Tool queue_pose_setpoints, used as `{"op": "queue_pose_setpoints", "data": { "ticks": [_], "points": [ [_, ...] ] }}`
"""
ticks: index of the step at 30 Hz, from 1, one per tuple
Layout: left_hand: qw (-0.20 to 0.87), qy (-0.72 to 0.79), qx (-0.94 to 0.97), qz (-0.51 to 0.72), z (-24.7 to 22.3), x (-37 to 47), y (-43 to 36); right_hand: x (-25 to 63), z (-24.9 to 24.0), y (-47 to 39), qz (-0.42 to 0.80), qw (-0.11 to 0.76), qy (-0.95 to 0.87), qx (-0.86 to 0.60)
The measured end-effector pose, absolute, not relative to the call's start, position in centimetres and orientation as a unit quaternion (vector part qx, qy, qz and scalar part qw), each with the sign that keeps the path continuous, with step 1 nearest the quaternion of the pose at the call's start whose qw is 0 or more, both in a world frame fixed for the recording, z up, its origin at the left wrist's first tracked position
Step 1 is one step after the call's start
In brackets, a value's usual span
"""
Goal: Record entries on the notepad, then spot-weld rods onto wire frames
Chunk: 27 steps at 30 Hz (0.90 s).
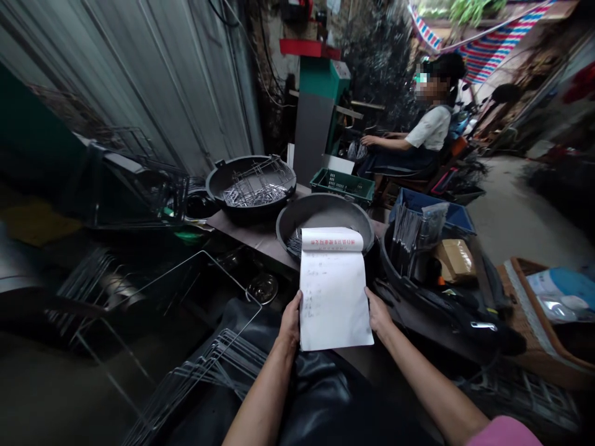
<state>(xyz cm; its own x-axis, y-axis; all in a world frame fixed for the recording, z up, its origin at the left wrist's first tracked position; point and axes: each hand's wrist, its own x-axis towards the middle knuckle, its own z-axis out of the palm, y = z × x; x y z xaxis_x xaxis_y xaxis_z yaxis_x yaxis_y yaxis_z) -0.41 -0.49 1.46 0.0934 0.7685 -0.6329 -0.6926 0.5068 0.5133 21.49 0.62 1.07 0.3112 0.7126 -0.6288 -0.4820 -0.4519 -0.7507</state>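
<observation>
A white paper pad (334, 303) with red print along its folded top edge and faint handwriting is held up in front of me. My left hand (290, 317) grips its left edge and my right hand (379, 314) grips its right edge. Behind the pad's top is a dark round pan (325, 207) with some metal pieces in it. Farther left, another dark pan (216, 179) holds shiny bent wire parts (255, 193).
Wire frames (223, 353) lie beside my left forearm. A green basket (343, 184) stands beyond the pans. At right are a blue bin (437, 207), a small box (455, 260) and a wicker basket (534, 322). A seated person (432, 127) works at the back.
</observation>
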Motion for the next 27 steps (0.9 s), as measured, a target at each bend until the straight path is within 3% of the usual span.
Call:
{"op": "queue_pose_setpoints", "data": {
  "ticks": [14, 20, 23, 27],
  "points": [
    [0.773, 0.435, -0.007, 0.462, 1.5, -0.4, -0.3, 21.5, 1.6, 0.2, 0.593, 0.499, -0.107, -0.623],
    [0.793, 0.408, -0.014, 0.453, 1.5, -0.4, -0.4, 22.1, 1.5, -0.2, 0.561, 0.461, -0.249, -0.641],
    [0.791, 0.411, -0.016, 0.453, 1.3, -0.4, -0.4, 22.7, 2.6, -0.2, 0.457, 0.362, -0.398, -0.708],
    [0.788, 0.41, -0.006, 0.459, 0.7, -0.5, -0.2, 23.2, 5.6, 0.2, 0.205, 0.044, -0.596, -0.775]
  ]
}}
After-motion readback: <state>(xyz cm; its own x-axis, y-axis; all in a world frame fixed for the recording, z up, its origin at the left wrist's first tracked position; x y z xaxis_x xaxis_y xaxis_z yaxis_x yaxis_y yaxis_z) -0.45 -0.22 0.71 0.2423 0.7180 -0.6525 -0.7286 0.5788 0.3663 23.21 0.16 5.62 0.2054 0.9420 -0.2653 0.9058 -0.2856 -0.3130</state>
